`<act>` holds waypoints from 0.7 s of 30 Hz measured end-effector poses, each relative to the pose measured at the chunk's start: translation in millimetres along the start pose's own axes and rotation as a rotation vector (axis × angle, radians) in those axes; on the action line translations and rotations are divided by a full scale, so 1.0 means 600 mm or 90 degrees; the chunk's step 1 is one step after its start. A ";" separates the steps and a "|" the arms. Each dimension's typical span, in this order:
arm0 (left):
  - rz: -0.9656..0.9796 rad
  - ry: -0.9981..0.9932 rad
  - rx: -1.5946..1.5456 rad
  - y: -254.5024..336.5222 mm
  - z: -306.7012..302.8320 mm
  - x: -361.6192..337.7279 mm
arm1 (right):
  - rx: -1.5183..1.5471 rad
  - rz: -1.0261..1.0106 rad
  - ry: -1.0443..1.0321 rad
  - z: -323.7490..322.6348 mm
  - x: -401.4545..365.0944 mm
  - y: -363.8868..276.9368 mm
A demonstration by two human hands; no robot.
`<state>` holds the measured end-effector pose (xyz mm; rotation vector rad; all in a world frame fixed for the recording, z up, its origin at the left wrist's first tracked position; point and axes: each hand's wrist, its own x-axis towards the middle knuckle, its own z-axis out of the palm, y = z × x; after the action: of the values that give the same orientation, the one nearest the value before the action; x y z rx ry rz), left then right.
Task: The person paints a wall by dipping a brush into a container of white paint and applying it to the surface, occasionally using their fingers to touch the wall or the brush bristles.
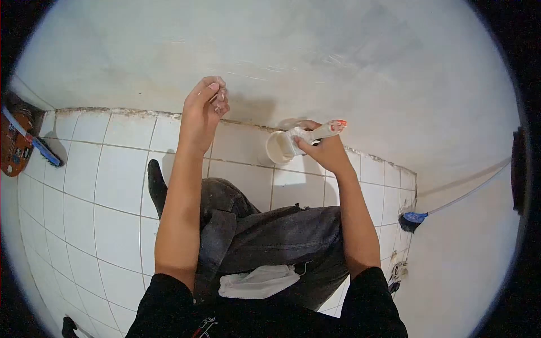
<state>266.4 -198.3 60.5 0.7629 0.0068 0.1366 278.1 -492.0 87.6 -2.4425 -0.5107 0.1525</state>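
My right hand grips a paintbrush whose pale, paint-smeared handle has a red end. The brush is tilted, its bristle end over the mouth of a white cup. That cup is by the foot of the wall, with white stuff smeared about it. My left hand is raised in front of the pale wall, its fingers curled and the thumb against them. White smears cover its fingertips. Whether anything is held inside those fingers I cannot make out.
White tiles cover the floor below the wall. A face mask lies on my dark trousers. At the left, a blue brush is beside a brown patterned object. Another long-handled blue brush leans at the right.
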 end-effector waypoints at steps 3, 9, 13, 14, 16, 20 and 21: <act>-0.003 -0.003 -0.007 0.002 0.000 0.000 | 0.038 0.022 0.011 -0.018 -0.002 0.003; -0.001 0.000 -0.006 0.001 0.000 0.001 | 0.288 0.095 0.069 -0.055 -0.011 -0.004; 0.005 -0.006 -0.018 0.003 0.000 0.000 | 0.549 0.168 0.102 -0.071 -0.018 -0.018; -0.001 0.002 -0.016 0.004 0.001 -0.001 | 0.549 0.166 0.103 -0.073 -0.019 -0.014; -0.006 0.006 -0.014 0.005 0.002 -0.002 | 0.705 0.159 0.097 -0.075 -0.020 -0.004; 0.004 -0.035 -0.029 -0.001 -0.011 0.001 | 0.768 0.142 0.088 -0.086 -0.022 -0.006; 0.004 -0.049 -0.043 -0.002 -0.013 0.002 | 0.769 0.146 0.110 -0.087 -0.025 -0.017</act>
<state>267.1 -193.6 53.9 0.7004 -0.0728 0.1122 273.3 -519.9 135.0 -1.2938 0.0010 0.2492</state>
